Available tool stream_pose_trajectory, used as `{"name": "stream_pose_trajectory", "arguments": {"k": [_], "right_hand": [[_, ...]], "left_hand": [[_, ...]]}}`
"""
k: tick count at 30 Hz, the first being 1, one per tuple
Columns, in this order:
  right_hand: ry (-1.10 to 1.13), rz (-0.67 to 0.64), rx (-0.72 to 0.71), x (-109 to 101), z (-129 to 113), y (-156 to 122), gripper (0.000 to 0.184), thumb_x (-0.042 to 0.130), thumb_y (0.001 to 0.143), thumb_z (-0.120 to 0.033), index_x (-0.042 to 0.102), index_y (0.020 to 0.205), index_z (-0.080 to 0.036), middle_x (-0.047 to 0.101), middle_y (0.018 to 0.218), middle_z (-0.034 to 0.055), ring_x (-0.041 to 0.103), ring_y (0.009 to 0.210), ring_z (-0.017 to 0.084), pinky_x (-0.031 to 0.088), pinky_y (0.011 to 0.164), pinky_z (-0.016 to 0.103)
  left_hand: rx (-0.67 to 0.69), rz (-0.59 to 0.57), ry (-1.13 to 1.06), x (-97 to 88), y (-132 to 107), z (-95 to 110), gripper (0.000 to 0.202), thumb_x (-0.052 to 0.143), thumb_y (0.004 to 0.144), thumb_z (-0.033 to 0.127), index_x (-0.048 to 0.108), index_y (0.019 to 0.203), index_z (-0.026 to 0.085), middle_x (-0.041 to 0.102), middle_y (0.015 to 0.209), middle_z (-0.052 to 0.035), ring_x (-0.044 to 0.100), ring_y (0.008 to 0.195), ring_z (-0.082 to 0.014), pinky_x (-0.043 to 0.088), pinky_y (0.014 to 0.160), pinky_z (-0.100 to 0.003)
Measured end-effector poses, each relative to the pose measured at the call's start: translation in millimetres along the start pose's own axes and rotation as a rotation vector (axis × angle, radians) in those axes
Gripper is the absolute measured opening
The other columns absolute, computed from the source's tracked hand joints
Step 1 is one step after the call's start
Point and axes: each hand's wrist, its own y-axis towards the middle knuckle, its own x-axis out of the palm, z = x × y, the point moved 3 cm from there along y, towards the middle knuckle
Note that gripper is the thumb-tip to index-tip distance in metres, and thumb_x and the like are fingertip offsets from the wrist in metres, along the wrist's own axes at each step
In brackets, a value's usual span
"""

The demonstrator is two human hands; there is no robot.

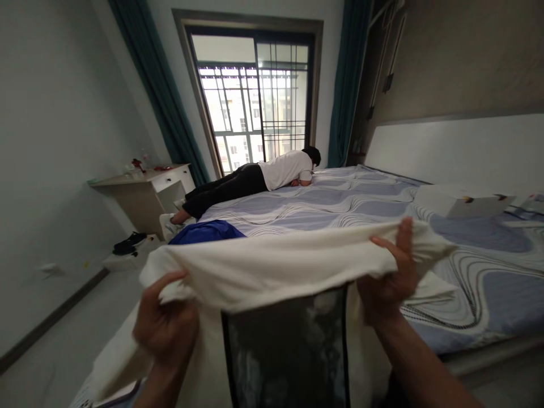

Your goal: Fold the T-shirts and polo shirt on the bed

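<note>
A cream-coloured garment (272,263), seemingly a T-shirt with a large dark printed panel (289,351), hangs stretched between my two hands above the near edge of the bed. My left hand (165,323) is closed on its upper left part, the thumb lying over the cloth. On the other side my right hand (391,277) grips the upper right part, slightly blurred, with a finger raised. The top of the cloth folds over toward me and covers the upper edge of the dark panel. The lower end runs out of view.
The bed (459,260) has a blue-grey wavy-patterned sheet. A person (272,173) lies face down across its far side. Blue cloth (208,231) lies near the left edge. A white box (463,201) rests by the headboard (459,147). A desk (131,192) stands left.
</note>
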Motion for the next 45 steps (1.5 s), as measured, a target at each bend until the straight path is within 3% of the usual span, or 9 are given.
{"name": "stream_pose_trajectory", "arguments": {"k": [2, 5, 10, 18, 22, 28, 34, 39, 45], "right_hand": [[-0.001, 0.158, -0.015, 50.2, 5.0, 49.9, 0.036, 0.036, 0.099, -0.033, 0.054, 0.128, -0.022, 0.035, 0.157, 0.0151, 0.041, 0.141, 0.035, 0.042, 0.107, 0.054], [-0.016, 0.119, -0.081, 120.0, 27.4, 101.5, 0.036, 0.031, 0.099, -0.025, 0.06, 0.12, -0.021, 0.039, 0.156, 0.0133, 0.047, 0.137, 0.028, 0.043, 0.107, 0.048], [-0.158, -0.021, -0.115, 214.1, 82.8, 127.4, 0.036, 0.034, 0.095, -0.017, 0.065, 0.113, -0.016, 0.043, 0.153, 0.0156, 0.05, 0.134, 0.026, 0.022, 0.12, 0.052], [-0.414, -0.557, 0.04, 359.9, 166.1, 73.5, 0.039, 0.035, 0.097, -0.02, 0.064, 0.122, -0.011, 0.042, 0.155, 0.0165, 0.045, 0.136, 0.027, 0.01, 0.121, 0.049], [-0.456, -0.755, 0.347, 407.8, 207.8, 12.3, 0.062, 0.043, 0.094, -0.027, 0.032, 0.152, -0.007, 0.029, 0.16, 0.0207, 0.034, 0.143, 0.028, 0.016, 0.118, 0.049], [-0.531, -0.703, 0.549, 448.7, 241.2, 2.6, 0.082, 0.039, 0.093, -0.058, 0.024, 0.153, -0.004, 0.028, 0.159, 0.0235, 0.026, 0.144, 0.033, 0.017, 0.116, 0.055], [-0.602, -0.682, 0.524, 461.8, 248.4, 23.0, 0.083, 0.038, 0.093, -0.061, 0.029, 0.153, -0.003, 0.029, 0.159, 0.0241, 0.035, 0.138, 0.036, 0.016, 0.115, 0.059], [-0.589, -0.845, 0.203, 452.6, 191.5, 10.5, 0.064, 0.039, 0.092, -0.019, 0.03, 0.152, 0.003, 0.021, 0.161, 0.0244, 0.032, 0.142, 0.038, 0.002, 0.118, 0.057], [-0.424, -0.971, 0.138, 397.4, 120.3, -43.9, 0.054, 0.029, 0.096, -0.015, 0.046, 0.146, -0.004, 0.042, 0.153, 0.0203, 0.038, 0.141, 0.03, 0.024, 0.116, 0.047]], "left_hand": [[0.02, 0.027, -0.061, 46.6, 35.2, 3.2, 0.026, 0.049, 0.083, 0.018, 0.068, 0.101, 0.021, 0.068, 0.099, -0.0009, 0.061, 0.084, -0.0178, 0.048, 0.088, -0.036], [0.014, -0.131, -0.086, 122.1, 78.4, -12.3, 0.027, 0.045, 0.084, 0.021, 0.069, 0.097, 0.02, 0.067, 0.085, -0.0014, 0.061, 0.083, -0.0184, 0.042, 0.1, -0.041], [-0.111, -0.378, 0.094, 225.3, 101.6, -72.6, 0.031, 0.04, 0.092, 0.026, 0.067, 0.106, 0.023, 0.07, 0.092, -0.0047, 0.061, 0.104, -0.0243, 0.023, 0.115, -0.054], [-0.34, -0.625, 0.262, 333.4, 52.9, -181.3, 0.051, 0.045, 0.092, 0.034, 0.05, 0.141, 0.022, 0.065, 0.13, -0.0153, 0.054, 0.127, -0.0335, 0.021, 0.115, -0.064], [-0.327, -0.699, 0.409, 365.2, 20.2, -223.1, 0.075, 0.05, 0.09, 0.039, 0.025, 0.156, 0.015, 0.046, 0.151, -0.0228, 0.036, 0.143, -0.0359, 0.01, 0.117, -0.067], [-0.42, -0.724, 0.41, 400.7, 45.3, -261.1, 0.06, 0.026, 0.098, 0.044, 0.025, 0.157, 0.028, 0.046, 0.154, -0.0127, 0.042, 0.14, -0.0345, 0.023, 0.114, -0.068], [-0.259, -0.878, 0.534, 416.9, 52.1, -268.3, 0.07, 0.047, 0.09, 0.05, 0.03, 0.155, 0.029, 0.044, 0.155, -0.0112, 0.032, 0.145, -0.0342, 0.034, 0.111, -0.062], [-0.188, -0.937, 0.686, 427.8, 41.5, -248.4, 0.055, 0.03, 0.098, 0.047, 0.04, 0.15, 0.029, 0.03, 0.163, -0.0099, 0.022, 0.148, -0.0372, 0.027, 0.109, -0.067], [-0.103, -0.802, 0.77, 410.5, 14.1, -202.2, 0.055, 0.023, 0.095, 0.016, 0.047, 0.143, 0.003, 0.04, 0.154, -0.0248, 0.022, 0.147, -0.04, 0.015, 0.111, -0.071]]}}
